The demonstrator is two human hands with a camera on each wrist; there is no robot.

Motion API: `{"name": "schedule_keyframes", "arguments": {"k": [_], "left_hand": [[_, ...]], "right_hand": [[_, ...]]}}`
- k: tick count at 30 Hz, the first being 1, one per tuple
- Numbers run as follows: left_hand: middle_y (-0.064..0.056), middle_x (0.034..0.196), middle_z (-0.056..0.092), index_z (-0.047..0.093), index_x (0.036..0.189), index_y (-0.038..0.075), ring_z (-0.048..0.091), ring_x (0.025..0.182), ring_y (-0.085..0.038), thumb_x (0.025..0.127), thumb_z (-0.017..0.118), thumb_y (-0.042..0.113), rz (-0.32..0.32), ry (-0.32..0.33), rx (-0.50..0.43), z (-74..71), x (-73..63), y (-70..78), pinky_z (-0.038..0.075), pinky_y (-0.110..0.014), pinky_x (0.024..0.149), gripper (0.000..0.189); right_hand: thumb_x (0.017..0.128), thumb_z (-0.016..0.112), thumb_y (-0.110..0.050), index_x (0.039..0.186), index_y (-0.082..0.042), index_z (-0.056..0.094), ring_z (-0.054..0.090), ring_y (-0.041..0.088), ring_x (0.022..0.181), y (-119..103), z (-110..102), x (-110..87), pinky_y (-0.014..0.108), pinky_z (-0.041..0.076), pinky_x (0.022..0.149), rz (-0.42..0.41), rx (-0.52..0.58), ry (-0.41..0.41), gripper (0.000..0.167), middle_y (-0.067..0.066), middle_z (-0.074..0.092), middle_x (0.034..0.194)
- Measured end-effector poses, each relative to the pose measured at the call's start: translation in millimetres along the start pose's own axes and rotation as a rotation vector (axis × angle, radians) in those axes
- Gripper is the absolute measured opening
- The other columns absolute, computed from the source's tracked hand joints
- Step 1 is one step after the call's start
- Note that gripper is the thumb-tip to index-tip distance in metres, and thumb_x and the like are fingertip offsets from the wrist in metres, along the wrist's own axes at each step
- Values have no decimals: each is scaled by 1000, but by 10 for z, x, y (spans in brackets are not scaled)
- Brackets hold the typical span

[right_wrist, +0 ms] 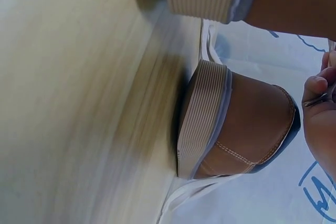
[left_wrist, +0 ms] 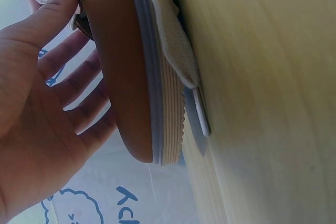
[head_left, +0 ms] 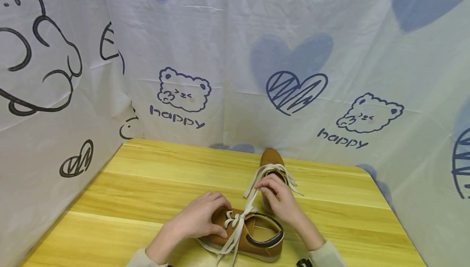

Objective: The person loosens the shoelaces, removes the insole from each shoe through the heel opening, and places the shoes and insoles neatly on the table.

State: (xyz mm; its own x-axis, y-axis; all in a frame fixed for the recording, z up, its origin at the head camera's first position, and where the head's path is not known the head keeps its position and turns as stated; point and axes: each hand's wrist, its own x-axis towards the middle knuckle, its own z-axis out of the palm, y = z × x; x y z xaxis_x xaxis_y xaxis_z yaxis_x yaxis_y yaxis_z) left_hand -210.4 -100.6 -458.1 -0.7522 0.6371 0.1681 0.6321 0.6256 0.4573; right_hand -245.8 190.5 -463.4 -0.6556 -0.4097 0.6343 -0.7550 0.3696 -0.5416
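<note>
A brown leather shoe point(head_left: 258, 250) lies at the front of the table with its toe to the left. My left hand point(head_left: 200, 217) holds it around the toe, thumb on the near side and fingers on the far side. In the left wrist view those fingers press the brown upper point(left_wrist: 118, 72). Cream laces point(head_left: 240, 220) cross the tongue, and loose ends drape over the near side. My right hand point(head_left: 280, 199) pinches one lace end above the shoe opening and stretches it up and away. Beyond it stands the matching shoe point(head_left: 271, 157), partly hidden by this hand.
The far shoe's laces point(head_left: 253, 179) trail onto the wooden table point(head_left: 165, 169) on both sides. White printed cloth point(head_left: 235, 107) hangs behind the table and along its left and right sides. The far shoe's toe is close to the back cloth.
</note>
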Motion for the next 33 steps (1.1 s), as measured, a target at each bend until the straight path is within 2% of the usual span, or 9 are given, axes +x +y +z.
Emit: {"name": "schedule_keyframes", "arguments": {"k": [4, 10, 17, 23, 29, 33], "left_hand": [[10, 126, 62, 67, 124, 25, 55, 115, -14, 73, 90, 51, -2, -2, 5, -1, -4, -5, 51, -44, 100, 61], [11, 127, 62, 67, 124, 26, 56, 117, -14, 73, 89, 52, -6, -2, 9, 5, -4, -9, 50, -46, 102, 62], [10, 127, 62, 66, 124, 26, 56, 118, -15, 73, 90, 51, -5, -3, 8, 4, -3, -6, 50, -47, 103, 61], [10, 128, 61, 66, 125, 26, 56, 119, -15, 74, 89, 51, -3, -5, 9, 11, 4, -12, 50, -47, 103, 61], [11, 127, 61, 66, 124, 27, 55, 118, -14, 74, 89, 52, -2, -8, 3, 24, 3, -26, 50, -47, 102, 61], [12, 128, 61, 66, 125, 27, 55, 118, -14, 74, 88, 53, -4, -11, 1, 31, 4, -29, 50, -46, 102, 61]], "right_hand": [[98, 59, 14, 106, -9, 72, 62, 12, 96, 3, -20, -1, 25, 52, 74, 5, 0, 22, 28, 3, 65, 105], [100, 59, 10, 106, -11, 73, 63, 14, 97, 0, -61, -27, 24, 52, 77, 69, 20, 37, 26, 1, 66, 106], [101, 58, 9, 105, -5, 72, 63, 17, 98, 9, -91, -41, 23, 54, 81, 85, 28, 48, 20, 2, 66, 106], [101, 58, 9, 104, -4, 73, 63, 17, 95, 12, -127, -46, 21, 53, 78, 107, 24, 76, 20, 3, 66, 105], [100, 58, 10, 105, -4, 73, 62, 16, 96, 22, -155, -49, 21, 52, 79, 96, 10, 94, 20, 3, 67, 105], [98, 60, 12, 105, -5, 73, 63, 20, 96, 38, -173, -59, 18, 51, 80, 70, 19, 127, 23, 5, 68, 105]]}}
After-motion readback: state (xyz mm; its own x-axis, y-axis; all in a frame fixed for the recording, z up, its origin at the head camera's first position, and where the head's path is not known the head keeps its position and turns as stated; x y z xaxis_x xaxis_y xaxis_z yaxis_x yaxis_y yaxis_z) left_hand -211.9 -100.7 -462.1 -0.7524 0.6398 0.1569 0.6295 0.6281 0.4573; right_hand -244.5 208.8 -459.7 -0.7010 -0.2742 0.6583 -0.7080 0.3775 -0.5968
